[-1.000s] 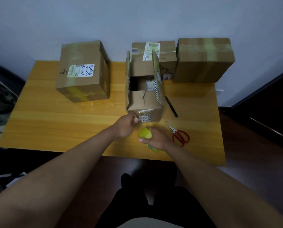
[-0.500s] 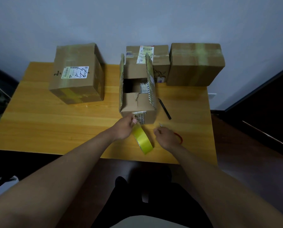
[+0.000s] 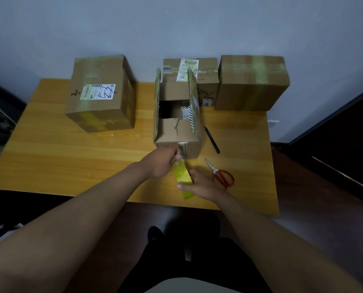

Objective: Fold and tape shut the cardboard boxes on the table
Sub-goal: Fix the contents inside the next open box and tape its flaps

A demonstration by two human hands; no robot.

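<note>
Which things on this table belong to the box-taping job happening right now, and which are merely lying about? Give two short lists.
In use:
- open box, long flaps upright
- yellow tape roll, in the right hand
- tape end, pinched by the left hand at the box's near face

Lying about:
- red scissors
- black pen
- three closed boxes: left, back middle, back right

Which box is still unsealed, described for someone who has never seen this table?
On the wooden table stand four cardboard boxes. The unsealed box is the middle one nearest the person, in front of the two against the wall. Unlike the others, its side flaps stand up, leaving a dark opening on top.
</note>
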